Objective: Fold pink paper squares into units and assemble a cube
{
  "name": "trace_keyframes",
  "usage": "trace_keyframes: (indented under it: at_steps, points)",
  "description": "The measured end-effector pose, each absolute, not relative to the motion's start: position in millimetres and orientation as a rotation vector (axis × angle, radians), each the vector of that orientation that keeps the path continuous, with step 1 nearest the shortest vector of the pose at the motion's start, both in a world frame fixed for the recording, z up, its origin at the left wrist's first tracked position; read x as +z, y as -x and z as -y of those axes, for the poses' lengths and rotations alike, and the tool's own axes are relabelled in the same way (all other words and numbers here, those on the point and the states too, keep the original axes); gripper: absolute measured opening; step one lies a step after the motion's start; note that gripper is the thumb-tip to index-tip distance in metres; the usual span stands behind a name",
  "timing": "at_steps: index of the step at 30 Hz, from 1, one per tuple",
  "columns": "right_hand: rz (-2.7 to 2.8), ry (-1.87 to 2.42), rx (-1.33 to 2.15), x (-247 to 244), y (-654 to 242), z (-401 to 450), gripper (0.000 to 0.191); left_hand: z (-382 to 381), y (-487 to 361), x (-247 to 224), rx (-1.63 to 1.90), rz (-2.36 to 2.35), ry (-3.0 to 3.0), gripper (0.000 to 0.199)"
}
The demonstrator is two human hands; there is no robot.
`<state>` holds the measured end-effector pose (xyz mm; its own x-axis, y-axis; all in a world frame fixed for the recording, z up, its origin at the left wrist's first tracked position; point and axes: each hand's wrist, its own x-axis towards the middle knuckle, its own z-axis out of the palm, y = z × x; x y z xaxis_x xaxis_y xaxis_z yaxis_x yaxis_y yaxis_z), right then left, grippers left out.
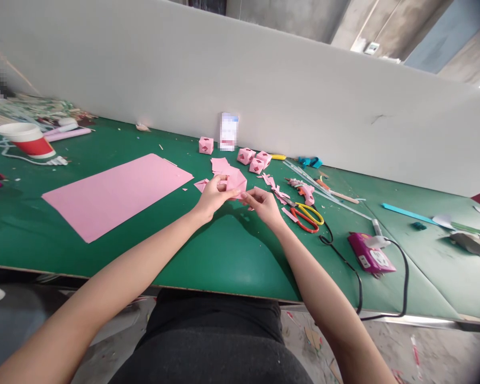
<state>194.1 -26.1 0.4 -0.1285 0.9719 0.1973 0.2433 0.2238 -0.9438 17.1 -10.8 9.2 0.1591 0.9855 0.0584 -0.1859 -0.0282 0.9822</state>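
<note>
A folded pink paper piece (237, 183) is held up between both hands above the green table. My left hand (216, 196) grips its left side, thumb along the lower edge. At its lower right corner the fingers of my right hand (264, 205) pinch the paper. Behind it lie pink paper squares (220, 165), and a folded pink piece (201, 185) is just left of my left hand. Several pink paper cubes with dark openings stand farther back, one (206, 145) apart from a group (246, 156). A large pink sheet (118, 194) lies flat to the left.
Right of my hands are pink scraps (279, 192), scissors (304, 217) with red and yellow handles, a pink glue gun (304, 191) and a magenta box (370, 252) with a black cable. A phone (229, 132) leans on the white partition (164, 69). A paper cup (26, 140) stands far left.
</note>
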Motion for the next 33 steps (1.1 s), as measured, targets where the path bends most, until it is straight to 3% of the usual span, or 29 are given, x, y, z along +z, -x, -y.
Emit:
trace_keyframes:
  at_steps: [6, 16, 33]
  points:
    - [1.396, 1.171, 1.014, 0.6, -197.5, 22.4, 0.054, 11.8, -17.0, 6.5, 1.166, -0.963, -1.372, 0.054]
    - [1.232, 1.084, 0.934, -3.7, -186.4, 27.0, 0.047, 11.1, -21.7, -0.1, 1.273, -0.929, -1.219, 0.053]
    - [1.353, 1.094, 1.286, 13.5, -208.3, 26.8, 0.046, 8.5, -11.2, 7.9, 1.106, -1.035, -1.622, 0.053]
